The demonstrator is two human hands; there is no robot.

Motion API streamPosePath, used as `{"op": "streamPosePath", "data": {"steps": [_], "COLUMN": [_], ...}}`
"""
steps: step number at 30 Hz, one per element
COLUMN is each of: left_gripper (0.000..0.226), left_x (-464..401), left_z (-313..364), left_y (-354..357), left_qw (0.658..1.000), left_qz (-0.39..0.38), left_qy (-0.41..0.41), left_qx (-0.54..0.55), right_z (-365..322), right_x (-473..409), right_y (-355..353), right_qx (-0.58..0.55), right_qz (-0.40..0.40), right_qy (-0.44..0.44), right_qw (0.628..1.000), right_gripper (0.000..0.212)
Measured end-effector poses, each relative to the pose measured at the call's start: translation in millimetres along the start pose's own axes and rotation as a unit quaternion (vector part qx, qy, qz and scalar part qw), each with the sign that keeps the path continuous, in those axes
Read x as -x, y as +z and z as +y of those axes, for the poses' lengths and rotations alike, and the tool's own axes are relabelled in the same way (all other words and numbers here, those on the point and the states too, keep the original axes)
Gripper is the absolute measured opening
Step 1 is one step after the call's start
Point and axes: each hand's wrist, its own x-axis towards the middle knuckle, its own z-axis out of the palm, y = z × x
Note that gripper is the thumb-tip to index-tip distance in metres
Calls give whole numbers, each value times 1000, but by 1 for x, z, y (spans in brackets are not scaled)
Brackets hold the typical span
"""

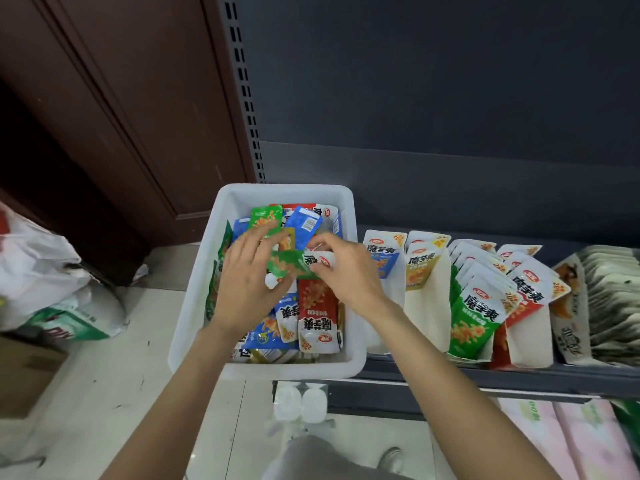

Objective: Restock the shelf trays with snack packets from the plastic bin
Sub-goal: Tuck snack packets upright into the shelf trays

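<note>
A white plastic bin (194,306) sits at the left end of the shelf, filled with several green, blue and red snack packets. Both my hands are over the bin. My right hand (346,271) pinches the white top of a green packet (289,265) that lies crosswise above the pile. My left hand (247,282) reaches in from the left, its fingers spread and touching that packet and the ones under it. A red packet (317,317) lies flat in the bin below my hands. Shelf trays (426,306) to the right hold upright rows of packets.
Right of the bin stand white cardboard trays with blue, yellow, green (474,317) and red packets, then other snack bags (609,299). A dark shelf back panel rises behind. White plastic bags (45,271) and a cardboard box (24,372) lie on the floor at left.
</note>
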Motion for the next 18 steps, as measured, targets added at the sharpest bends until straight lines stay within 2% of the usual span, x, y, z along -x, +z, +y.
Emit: {"op": "streamPosePath", "data": {"steps": [3, 5, 7, 10, 13, 18], "left_gripper": [44, 35, 29, 25, 24, 18], "left_x": [-6, -8, -13, -20, -24, -32], "left_z": [22, 44, 67, 105, 147, 206], "left_y": [-11, -11, -6, 13, 40, 87], "left_qw": [993, 984, 978, 968, 955, 941], "left_qz": [-87, -114, -134, -164, -162, -136], "left_qy": [29, 12, 24, 62, 81, 82], "left_qx": [68, 133, 159, 182, 237, 300], "right_z": [3, 11, 26, 53, 75, 100], "right_x": [25, 44, 64, 97, 126, 156], "right_y": [-37, -60, -81, -109, -140, -165], "right_qx": [-134, -208, -234, -232, -197, -8], "right_qz": [22, 52, 53, 35, 114, 243], "right_qy": [24, 42, 69, 104, 107, 102], "right_qw": [990, 976, 968, 966, 968, 964], "right_gripper": [24, 25, 28, 30, 15, 24]}}
